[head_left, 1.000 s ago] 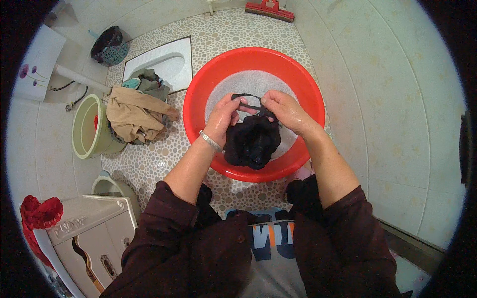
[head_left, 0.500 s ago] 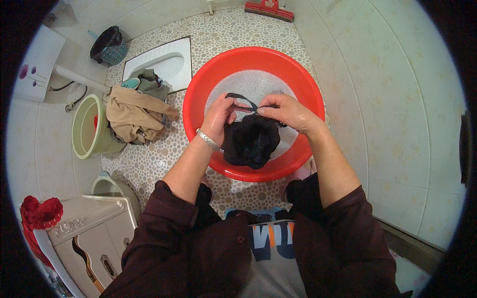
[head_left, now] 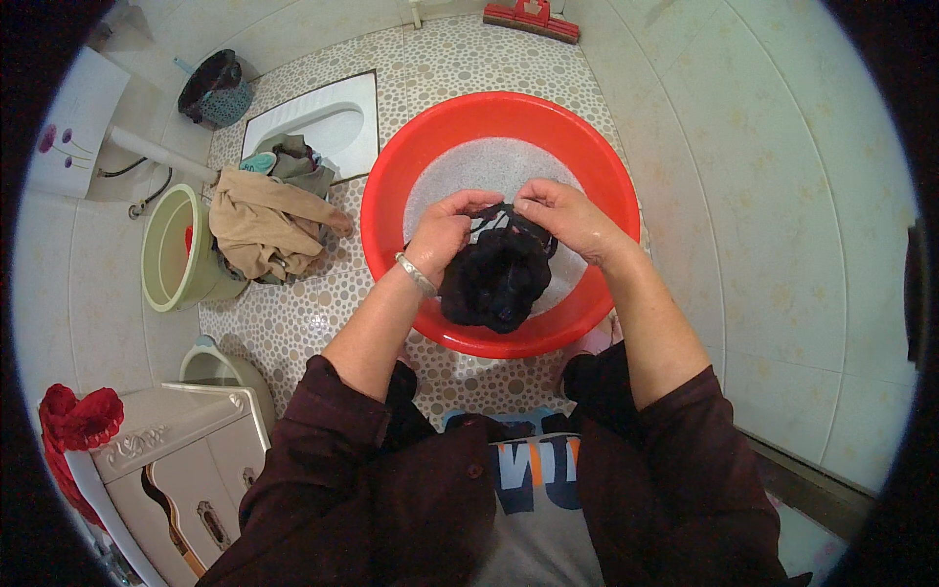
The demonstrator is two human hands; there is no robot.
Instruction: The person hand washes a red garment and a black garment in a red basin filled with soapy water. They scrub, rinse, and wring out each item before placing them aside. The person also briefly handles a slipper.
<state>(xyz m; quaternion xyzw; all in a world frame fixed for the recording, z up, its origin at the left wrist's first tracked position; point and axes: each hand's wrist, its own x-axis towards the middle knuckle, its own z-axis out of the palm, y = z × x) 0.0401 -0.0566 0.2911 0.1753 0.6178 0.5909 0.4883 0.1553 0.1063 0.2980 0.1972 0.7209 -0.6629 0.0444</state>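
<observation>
A bunched black cloth item with narrow straps (head_left: pixel 497 282) hangs over the near part of a large red basin (head_left: pixel 391 161), which holds foamy whitish water (head_left: pixel 489 161). At the item's top, my left hand (head_left: pixel 445 233) has its fingers closed on a strap. Close beside it, my right hand (head_left: pixel 569 221) pinches the strap between thumb and fingers, the knuckles near the basin's middle. What kind of item it is cannot be made out. The lower bulk rests near the basin's front wall.
Left of the basin lie a tan garment (head_left: pixel 269 220) and other clothes, beside a pale green bucket (head_left: pixel 174 256). Behind them are a squat toilet (head_left: pixel 337 127) and a bin (head_left: pixel 220 93). A red mop head (head_left: pixel 533 20) lies at the back. A cabinet (head_left: pixel 196 470) stands at lower left.
The raised strap loop at my left hand has dropped from view. My left fingers have shifted right, closer to my right hand. The black item's bulk stays put.
</observation>
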